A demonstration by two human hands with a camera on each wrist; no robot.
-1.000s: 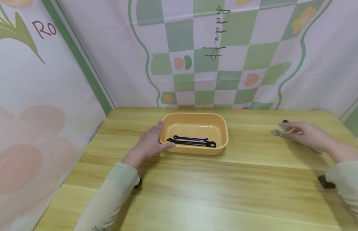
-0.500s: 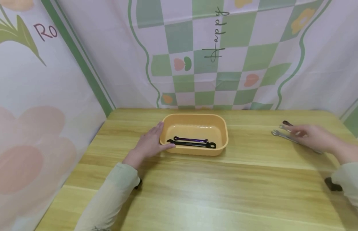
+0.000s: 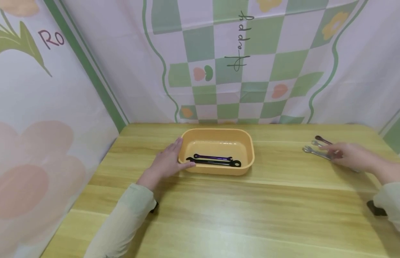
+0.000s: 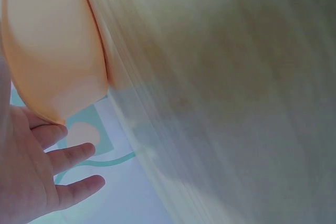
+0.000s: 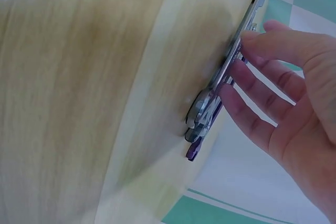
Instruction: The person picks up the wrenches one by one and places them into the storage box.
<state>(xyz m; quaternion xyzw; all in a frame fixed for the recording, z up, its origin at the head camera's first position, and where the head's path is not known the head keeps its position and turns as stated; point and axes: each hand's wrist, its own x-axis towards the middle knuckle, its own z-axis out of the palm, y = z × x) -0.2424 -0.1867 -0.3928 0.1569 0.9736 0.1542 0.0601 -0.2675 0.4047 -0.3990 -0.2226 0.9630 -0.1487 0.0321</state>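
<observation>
My left hand [image 3: 165,157] rests at the left end of a yellow plastic tub [image 3: 219,170], its thumb over the front rim and its fingers along the outside. Spread fingers show against the tub wall [image 4: 52,40] in the left wrist view. Inside the tub lie a black wrench [image 3: 212,162] and a thinner purple wrench [image 3: 212,157]. At the right, my right hand [image 3: 351,156] touches a small group of wrenches on the table with its fingertips. A silver wrench [image 3: 316,153] lies nearest, beside another silver wrench [image 3: 317,143] and a dark purplish wrench [image 3: 322,139]. My hand hides their middles.
The wooden table [image 3: 219,211] runs in front of the tub and between the two hands. A patterned cloth [image 3: 251,71] hangs behind its back edge, and another printed cloth [image 3: 51,143] hangs at the left.
My right hand has lowered and shifted slightly right along the wrenches, uncovering more of their left ends. The left hand and the tub stay in place.
</observation>
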